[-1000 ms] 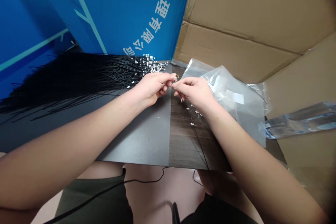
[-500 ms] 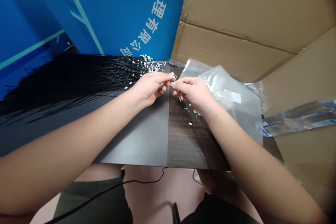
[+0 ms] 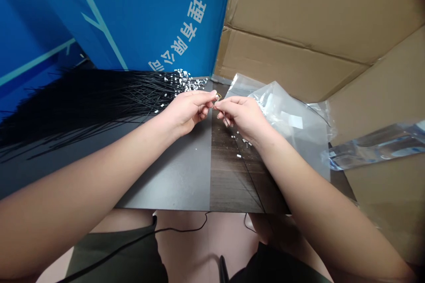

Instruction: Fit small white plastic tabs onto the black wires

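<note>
My left hand and my right hand meet fingertip to fingertip above the dark table. Both are closed in a pinch. Between the fingertips sits something tiny that I cannot make out. A thin black strand runs down from my right hand. A small yellow ring lies just behind the fingertips. A big fan of thin black strands with small white end pieces spreads left of my left hand. Loose white pieces lie under my right wrist.
Clear plastic bags lie right of my right hand. Brown cardboard walls the back and right. A blue printed panel stands at the back left. A clear packet sticks out at the right. A black cable hangs below the table edge.
Both hands stay pinched together; they sit slightly further left in the picture than before, as does the whole scene. Nothing was picked up or let go.
</note>
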The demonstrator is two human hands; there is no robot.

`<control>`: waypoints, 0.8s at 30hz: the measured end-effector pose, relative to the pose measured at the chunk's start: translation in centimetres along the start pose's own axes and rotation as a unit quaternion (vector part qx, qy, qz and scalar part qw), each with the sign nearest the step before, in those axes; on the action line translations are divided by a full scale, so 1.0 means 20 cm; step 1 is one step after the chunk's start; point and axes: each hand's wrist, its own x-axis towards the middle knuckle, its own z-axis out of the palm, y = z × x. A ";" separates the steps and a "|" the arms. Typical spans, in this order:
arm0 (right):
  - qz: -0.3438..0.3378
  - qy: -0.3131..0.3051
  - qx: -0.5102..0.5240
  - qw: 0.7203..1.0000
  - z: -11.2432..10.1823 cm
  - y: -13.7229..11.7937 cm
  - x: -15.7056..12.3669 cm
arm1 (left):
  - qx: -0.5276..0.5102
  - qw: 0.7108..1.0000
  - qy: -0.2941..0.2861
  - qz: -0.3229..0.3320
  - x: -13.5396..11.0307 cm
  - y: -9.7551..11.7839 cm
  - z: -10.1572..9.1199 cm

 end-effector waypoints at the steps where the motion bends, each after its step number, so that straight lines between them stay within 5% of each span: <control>1: 0.001 0.000 0.003 1.000 0.00 0.00 0.00 | -0.001 1.000 0.000 0.001 0.00 0.00 0.00; 24: -0.043 0.036 -0.086 0.995 0.01 0.01 -0.01 | 0.097 0.986 0.035 0.132 0.00 -0.05 0.01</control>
